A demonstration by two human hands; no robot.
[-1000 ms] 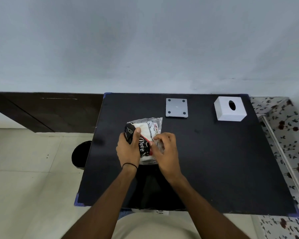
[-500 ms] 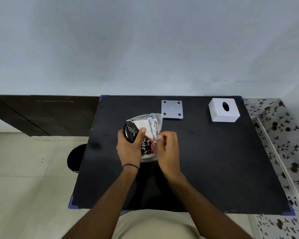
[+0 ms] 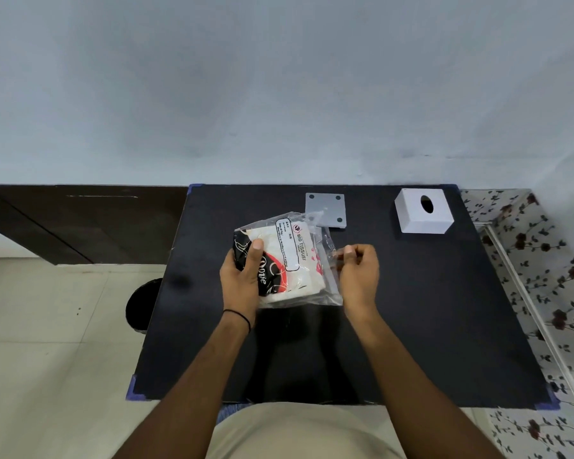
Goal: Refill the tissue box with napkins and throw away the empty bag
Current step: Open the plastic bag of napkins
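A clear plastic bag of napkins (image 3: 295, 256) with a black, red and white print lies over the middle of the black table (image 3: 428, 309). My left hand (image 3: 241, 279) grips its left side, thumb on top. My right hand (image 3: 358, 273) pinches the bag's loose clear right edge between thumb and fingers. The white tissue box cover (image 3: 423, 211), with an oval slot on top, stands at the table's far right. Its flat grey base plate (image 3: 326, 210) lies apart at the far middle, just behind the bag.
A black round bin (image 3: 143, 304) stands on the tiled floor by the table's left edge. A dark wooden cabinet (image 3: 80, 223) runs along the wall at left. A floral-patterned surface (image 3: 544, 266) borders the table on the right.
My right hand has slid from on top of the bag to its right edge and pulled the clear plastic outward. The bag now lies flatter, its label showing. The left hand keeps its grip.
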